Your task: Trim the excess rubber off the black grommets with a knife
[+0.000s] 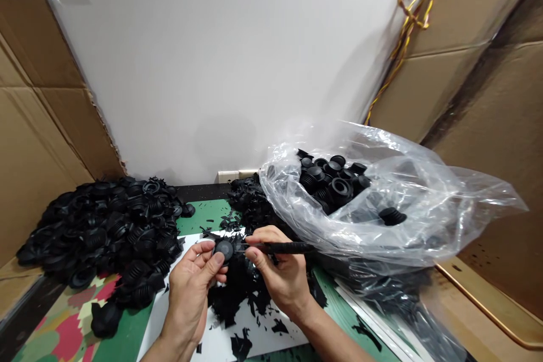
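Observation:
My left hand (190, 274) pinches a small round black rubber cap (224, 249) between thumb and fingers, its flat disc face showing. Close by on the right, my right hand (280, 271) is closed round a slim black-handled tool (284, 248). A thin metal tip points left from it, at or very near the cap's edge; blur hides whether they touch and what kind of blade it is. Beneath both hands, black rubber scraps (231, 300) cover part of a white sheet (159, 317).
A heap of black ribbed rubber pieces (123, 226) lies on the left. At right, a clear plastic bag (424, 192) holds several black caps (339, 186). More scraps (250, 198) pile up behind. Cardboard (46, 79) stands at both sides; twisted wires (407, 28) hang upper right.

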{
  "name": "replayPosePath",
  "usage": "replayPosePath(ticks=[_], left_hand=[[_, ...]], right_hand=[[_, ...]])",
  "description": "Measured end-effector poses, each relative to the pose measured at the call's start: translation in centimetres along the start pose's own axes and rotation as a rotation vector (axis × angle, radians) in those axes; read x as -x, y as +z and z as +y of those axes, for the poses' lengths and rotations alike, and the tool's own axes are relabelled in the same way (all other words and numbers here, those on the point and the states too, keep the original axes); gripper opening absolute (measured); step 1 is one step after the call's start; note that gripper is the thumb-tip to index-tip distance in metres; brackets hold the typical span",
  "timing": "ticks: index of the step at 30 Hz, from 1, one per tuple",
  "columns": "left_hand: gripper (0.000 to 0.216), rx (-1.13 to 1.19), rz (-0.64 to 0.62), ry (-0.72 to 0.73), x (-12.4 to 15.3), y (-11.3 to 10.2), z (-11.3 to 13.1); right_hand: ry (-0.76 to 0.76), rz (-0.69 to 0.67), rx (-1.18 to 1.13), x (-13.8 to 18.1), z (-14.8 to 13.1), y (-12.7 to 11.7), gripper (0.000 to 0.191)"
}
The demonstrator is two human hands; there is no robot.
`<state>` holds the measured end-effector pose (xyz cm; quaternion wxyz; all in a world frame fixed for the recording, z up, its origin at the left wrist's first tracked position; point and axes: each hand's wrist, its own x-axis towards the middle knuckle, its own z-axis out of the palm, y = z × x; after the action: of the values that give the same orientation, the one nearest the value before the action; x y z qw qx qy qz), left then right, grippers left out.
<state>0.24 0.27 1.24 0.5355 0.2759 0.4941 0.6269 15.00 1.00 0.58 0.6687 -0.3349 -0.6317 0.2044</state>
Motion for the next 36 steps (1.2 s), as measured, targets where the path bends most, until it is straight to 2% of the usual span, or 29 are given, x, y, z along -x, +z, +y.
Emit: replayPosePath(ticks=[8, 11, 15, 18, 20, 23, 25, 26, 28, 33, 36], left_hand=[[0.041, 0.063, -0.025, -0.041, -0.3, -0.2, 0.0], [0.038, 0.084, -0.03, -0.056, -0.2, 0.0, 0.1], [0.039, 0.085, -0.058, -0.069, -0.2, 0.0, 0.1], [0.035, -0.111, -0.146, -0.061, -0.4, -0.5, 0.3], [0.031, -0.365, -0.196, 0.06, -0.6, -0.9, 0.5], [0.037, -0.731, -0.192, 0.429, -0.8, -1.3, 1.1], [0.037, -0.855, -0.264, 0.599, -0.8, -1.4, 1.3], [0.032, -0.881, -0.314, 0.631, -0.8, -1.4, 1.3], [0.021, -0.893, -0.375, 0.631, -0.9, -1.5, 1.1], [0.021, -0.866, -0.337, 0.547, -1.5, -1.8, 0.3], [0.017, -0.835, -0.349, 0.512, -1.4, -1.7, 0.2]], right_hand=[[0.319, -0.052, -0.113, 0.5, 0.2, 0.6, 0.014], [0.325, -0.082, -0.003, 0.9, -0.1, 1.5, 0.017], [0.299, -0.085, 0.054, 1.3, 0.1, 2.9, 0.004], [0.331, -0.063, 0.033, 1.3, 0.8, 3.0, 0.013], [0.334, -0.068, 0.048, 1.2, 1.2, 2.5, 0.02], [0.336, -0.119, 0.061, 1.0, 1.5, 1.8, 0.022], [0.337, -0.175, 0.041, 0.9, 1.5, 1.5, 0.02], [0.337, -0.199, 0.033, 0.9, 1.5, 1.4, 0.018], [0.347, -0.232, 0.024, 0.9, 1.5, 1.4, 0.017], [0.387, -0.229, 0.002, 0.8, 1.3, 1.4, 0.018], [0.356, -0.223, -0.009, 0.9, 1.1, 1.6, 0.01]])
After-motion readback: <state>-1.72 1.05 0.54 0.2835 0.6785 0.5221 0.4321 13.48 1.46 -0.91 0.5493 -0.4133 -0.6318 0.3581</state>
